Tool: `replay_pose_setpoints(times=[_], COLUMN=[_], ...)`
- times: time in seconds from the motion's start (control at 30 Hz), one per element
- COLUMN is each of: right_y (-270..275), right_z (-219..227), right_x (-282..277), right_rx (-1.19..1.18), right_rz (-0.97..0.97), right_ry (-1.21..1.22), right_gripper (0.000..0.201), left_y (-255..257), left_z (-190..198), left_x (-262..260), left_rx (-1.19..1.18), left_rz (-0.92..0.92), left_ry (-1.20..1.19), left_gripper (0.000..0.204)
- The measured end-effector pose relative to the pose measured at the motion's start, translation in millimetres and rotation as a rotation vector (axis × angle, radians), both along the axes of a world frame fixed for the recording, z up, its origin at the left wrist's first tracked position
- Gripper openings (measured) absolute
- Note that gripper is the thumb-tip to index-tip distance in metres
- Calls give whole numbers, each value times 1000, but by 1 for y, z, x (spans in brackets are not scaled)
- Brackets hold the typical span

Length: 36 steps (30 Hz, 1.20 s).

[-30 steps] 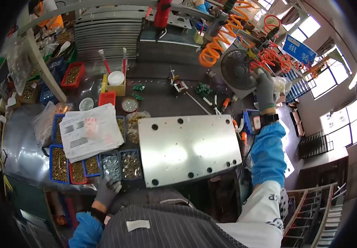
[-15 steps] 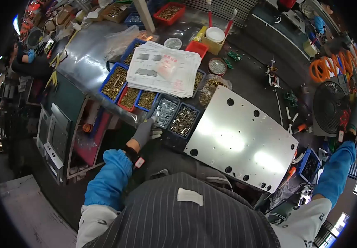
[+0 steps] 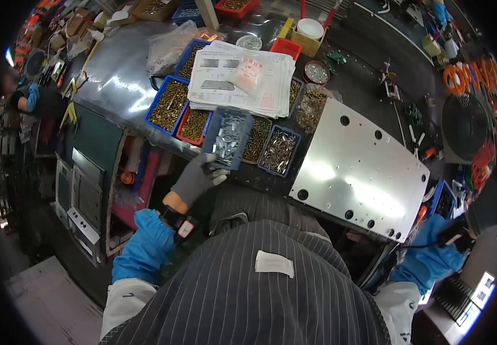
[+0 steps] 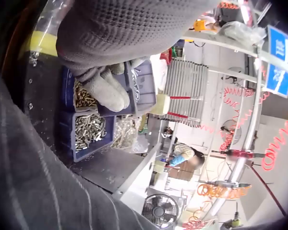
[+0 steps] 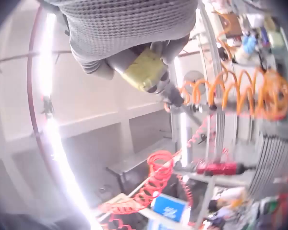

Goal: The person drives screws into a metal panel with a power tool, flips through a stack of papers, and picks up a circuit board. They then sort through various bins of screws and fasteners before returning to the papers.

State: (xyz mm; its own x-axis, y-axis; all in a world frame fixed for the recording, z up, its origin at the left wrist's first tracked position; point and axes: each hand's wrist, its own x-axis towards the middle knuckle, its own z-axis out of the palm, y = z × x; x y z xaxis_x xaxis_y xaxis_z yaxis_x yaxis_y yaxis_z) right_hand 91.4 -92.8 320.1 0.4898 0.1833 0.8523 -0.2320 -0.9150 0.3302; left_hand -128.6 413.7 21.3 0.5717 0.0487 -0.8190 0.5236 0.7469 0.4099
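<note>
My gloved left hand (image 3: 196, 179) pinches the near edge of a blue bin (image 3: 248, 127) of silver screws (image 3: 226, 138). The bin is raised and tilted, overlapping the neighbouring bins in the head view. Its wall (image 4: 145, 86) shows beyond my fingers in the left wrist view. To the right, past the metal plate (image 3: 363, 172), my gloved right hand (image 3: 487, 210) is dark and blurred. In the right wrist view this hand (image 5: 129, 33) grips a yellow and grey air screwdriver (image 5: 146, 72), its bit pointing away from the palm.
Bins of brass screws (image 3: 168, 106) and dark silver screws (image 3: 280, 150) line the bench edge. Papers (image 3: 202, 95) lie over some bins. A fan (image 3: 464, 126) and orange coiled hoses (image 3: 461, 77) stand at the right.
My left hand has lifted and tilted the silver-screw bin, uncovering a bin behind it. My right hand has come down and nearer from beside the fan. The head view has swung left.
</note>
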Motion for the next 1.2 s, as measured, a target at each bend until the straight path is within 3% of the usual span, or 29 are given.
replay_pose_setpoints(times=[0.1,0.17,0.3,0.37,0.43,0.5,0.67,0.83,0.9,0.93,0.97,1.03,1.07,1.13,1.17,1.2], right_y=[-38,-4,10,21,38,36,40,-9,-31,-39,-41,-40,-35,-33,-31,-30], right_z=[-40,-52,-64,-48,-44,-44,-45,-60,-64,-67,-69,-70,-73,-68,-65,-62], right_x=[-9,-31,-71,-84,-93,-95,-89,-64,-52,-48,-43,-38,-36,-33,-31,-32], right_rx=[180,1414,1267,1787,1780,1734,1825,1730,1590,1589,1599,1601,1618,1550,1483,1460], right_rz=[477,1191,1244,1412,1351,1396,1349,1546,1589,1592,1604,1648,1665,1709,1745,1735], right_ry=[104,112,236,447,350,464,326,481,576,594,605,672,677,713,749,739], right_gripper=[49,44,43,49,42,44,52,55,55,57,57,57,56,56,56,55], left_y=[28,34,12,-3,-18,-29,-56,-61,-56,-62,-62,-54,-57,-66,-72,-77], left_z=[-5,-9,-21,-34,-45,-59,-69,-50,-21,-6,-15,-45,-47,-48,-48,-48], left_x=[-10,-12,-4,3,11,20,33,25,27,32,42,70,83,108,117,124], left_rx=[73,91,42,11,27,6,124,264,588,803,808,1566,1569,1746,1750,1699], left_rz=[-63,-89,-105,-101,-91,-48,56,54,-567,-660,-647,-782,-779,-1261,-1257,-1379], left_ry=[-9,-25,-56,-55,-71,-81,-59,39,141,5,19,-414,-410,-328,-331,-214], left_gripper=[31,32,30,29,27,24,28,35,39,45,45,58,58,62,62,61])
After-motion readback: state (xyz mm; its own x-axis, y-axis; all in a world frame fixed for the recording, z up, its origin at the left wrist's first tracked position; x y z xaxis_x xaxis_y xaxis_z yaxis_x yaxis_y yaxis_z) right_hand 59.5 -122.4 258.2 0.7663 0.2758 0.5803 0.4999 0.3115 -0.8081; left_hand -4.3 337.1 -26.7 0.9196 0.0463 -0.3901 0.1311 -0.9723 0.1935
